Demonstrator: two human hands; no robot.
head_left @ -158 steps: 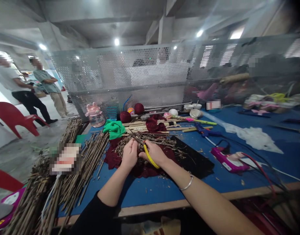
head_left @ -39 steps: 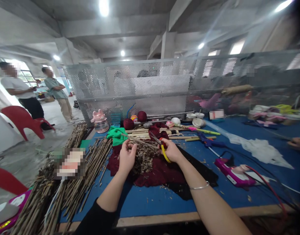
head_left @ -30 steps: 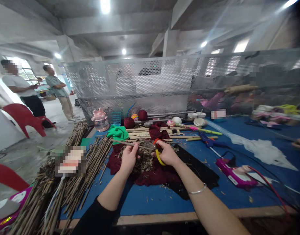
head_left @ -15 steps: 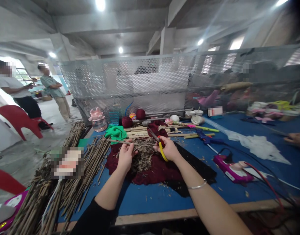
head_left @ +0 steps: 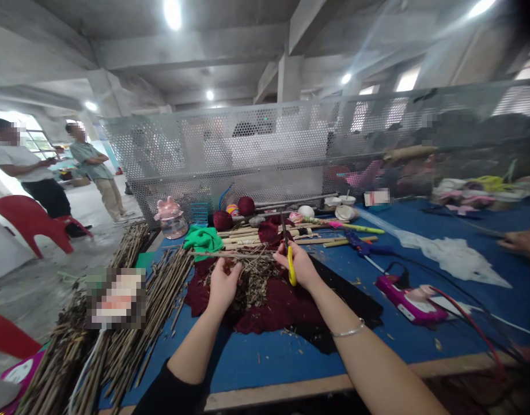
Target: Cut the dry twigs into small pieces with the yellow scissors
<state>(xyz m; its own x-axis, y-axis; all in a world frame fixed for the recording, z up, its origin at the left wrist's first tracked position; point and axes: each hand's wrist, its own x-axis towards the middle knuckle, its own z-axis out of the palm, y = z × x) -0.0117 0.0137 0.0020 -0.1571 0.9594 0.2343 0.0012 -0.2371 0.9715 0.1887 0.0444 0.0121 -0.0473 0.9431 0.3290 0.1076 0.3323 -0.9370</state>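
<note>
My left hand [head_left: 224, 285] is closed at a thin dry twig [head_left: 252, 254], which lies level across to the fingertips of my other hand. In my right hand [head_left: 302, 266] are scissors [head_left: 291, 268] with a yellow handle loop, their blades pointing up and away. The right thumb and finger also seem to touch the twig's right end. Below both hands, a heap of cut dry stem bits [head_left: 253, 288] lies on a crumpled maroon cloth [head_left: 273, 320]. A black cloth [head_left: 351, 302] sticks out to the right of it.
Bundles of dry stalks [head_left: 152, 311] lie at the left. Behind are a green cloth [head_left: 203, 239], a pink-lidded jar [head_left: 172, 219], maroon yarn balls [head_left: 246, 206] and sticks. A blue glue gun [head_left: 366, 245] and purple power strip [head_left: 409, 300] are right; another person's hand [head_left: 524, 242] is beyond.
The twig, earlier slanting from my left hand, now spans both hands. The scissors have swung from pointing left to nearly upright, and my right fingers have come to the twig's end.
</note>
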